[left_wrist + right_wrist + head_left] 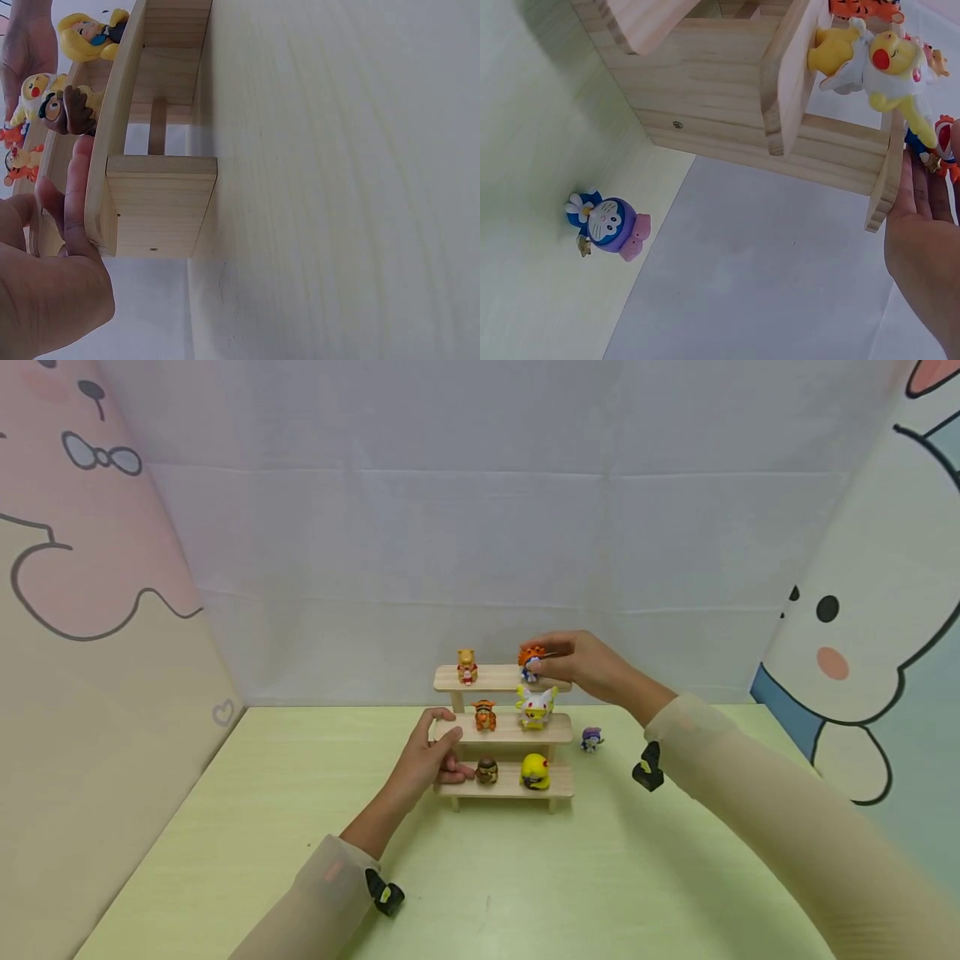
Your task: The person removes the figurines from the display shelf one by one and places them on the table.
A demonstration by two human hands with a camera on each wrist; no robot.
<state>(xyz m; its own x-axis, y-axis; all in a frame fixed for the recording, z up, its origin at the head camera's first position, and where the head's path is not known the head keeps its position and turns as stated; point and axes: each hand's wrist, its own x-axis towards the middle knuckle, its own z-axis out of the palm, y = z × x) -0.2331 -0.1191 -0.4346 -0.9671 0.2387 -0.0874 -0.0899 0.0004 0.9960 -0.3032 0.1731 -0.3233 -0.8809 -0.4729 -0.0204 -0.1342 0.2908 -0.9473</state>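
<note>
A three-tier wooden display stand (491,727) stands on the table. My left hand (425,756) grips its left end, with thumb and forefinger at the middle tier; another finger lies on the bottom tier beside a brown owl figurine (75,111). At the right end of the top tier, my right hand (581,664) pinches a blue figurine with an orange mane (530,658). Fingers partly cover it. A Winnie-the-Pooh figurine (467,667) sits at the top left. The middle tier carries a tiger figurine (484,716) and a white-and-yellow figurine (535,708).
On the bottom tier, right side, sits a yellow-haired figurine (536,772). A blue figurine with a purple hood (592,740) stands on the table (285,827), right of the stand. White cloth (480,527) hangs behind, and cartoon-printed panels flank both sides.
</note>
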